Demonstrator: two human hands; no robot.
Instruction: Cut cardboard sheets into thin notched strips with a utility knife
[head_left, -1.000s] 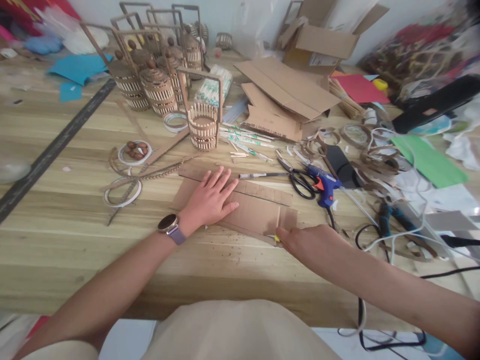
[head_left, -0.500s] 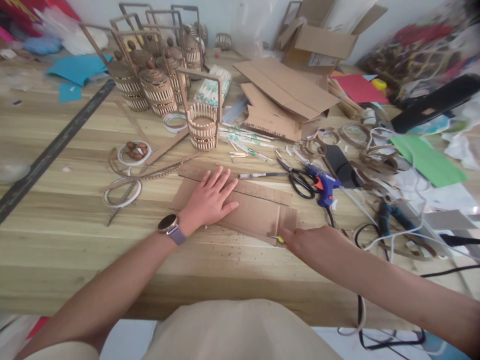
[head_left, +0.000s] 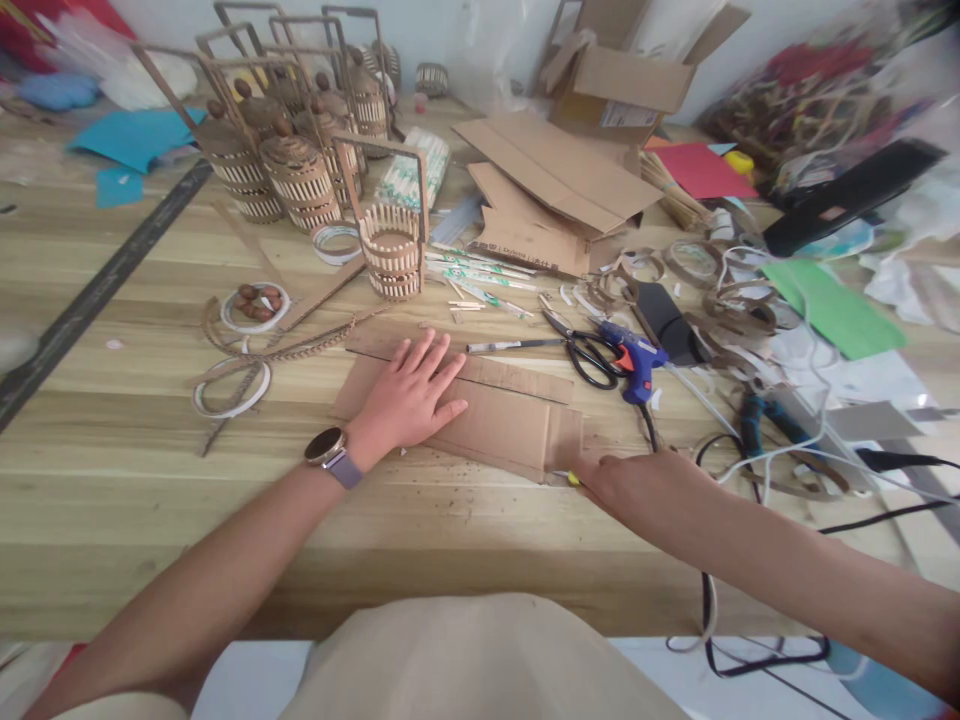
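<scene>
My left hand (head_left: pixel 411 395) lies flat with its fingers spread on a piece of brown cardboard (head_left: pixel 506 425), pressing it against the table. My right hand (head_left: pixel 619 480) is closed around a yellow utility knife (head_left: pixel 574 478), most of which is hidden in the fist. Its thin blade points left, at the lower right corner of the cardboard. A dark slit or gap runs along the upper part of the cardboard, beside a narrow strip (head_left: pixel 517 380). Small brown crumbs lie on the table below the cardboard.
Beyond the cardboard are a pen (head_left: pixel 514 345), black scissors (head_left: pixel 592 358) and a blue glue gun (head_left: pixel 639 362). A small stick basket (head_left: pixel 391 262) stands behind, with several lidded ones at back left. Cardboard sheets (head_left: pixel 555 170) are stacked behind; cables (head_left: pixel 780 460) tangle at right.
My right hand and the knife have moved slightly right relative to the cardboard, the blade now at its corner edge. My left hand stays on the cardboard. The whole view has shifted a little.
</scene>
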